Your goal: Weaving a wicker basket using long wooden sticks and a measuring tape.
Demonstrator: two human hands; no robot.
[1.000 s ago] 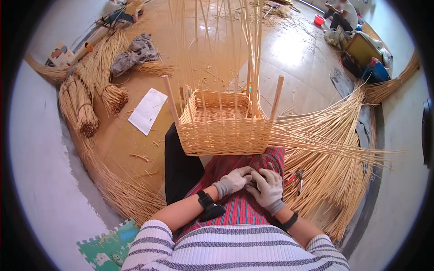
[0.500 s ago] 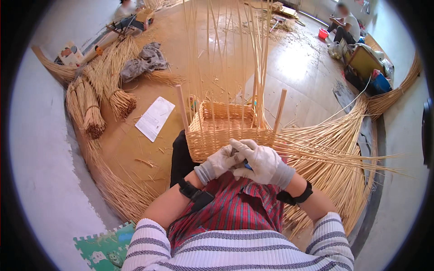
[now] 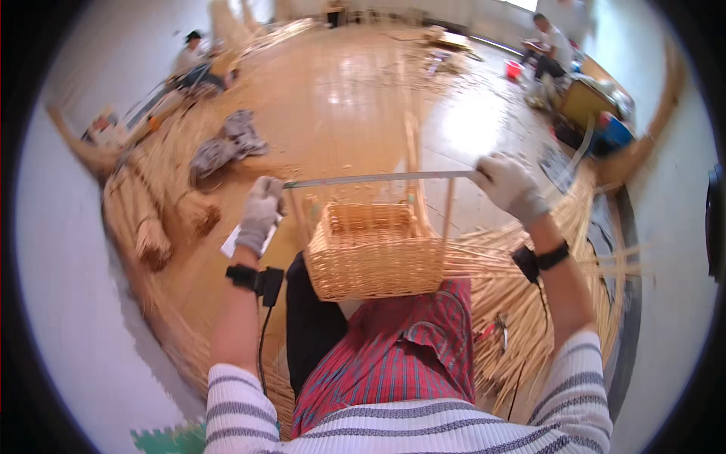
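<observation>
A thin measuring tape (image 3: 370, 180) is stretched nearly level between my gloved hands, above the woven wicker basket (image 3: 376, 268). My left hand (image 3: 262, 206) is closed on one end, close to the basket's left wooden post (image 3: 299, 219). My right hand (image 3: 512, 184), raised to the right of the right wooden post (image 3: 448, 210), is closed round the other end; whatever its palm holds is hidden. The tape passes by the tops of both posts. The basket rests at my lap, its open inside showing, with upright strands blurred behind the tape.
Long loose wicker strands (image 3: 529, 333) spread at the right, with red-handled cutters (image 3: 495, 329) on them. Tied bundles (image 3: 144, 219) and a grey cloth (image 3: 231, 144) lie at the left. Two people sit farther back, one near a red bucket (image 3: 513, 69).
My hands, together in front of the basket before, have moved apart and up, drawing the tape out between them. The view has shifted, and the basket sits lower in it.
</observation>
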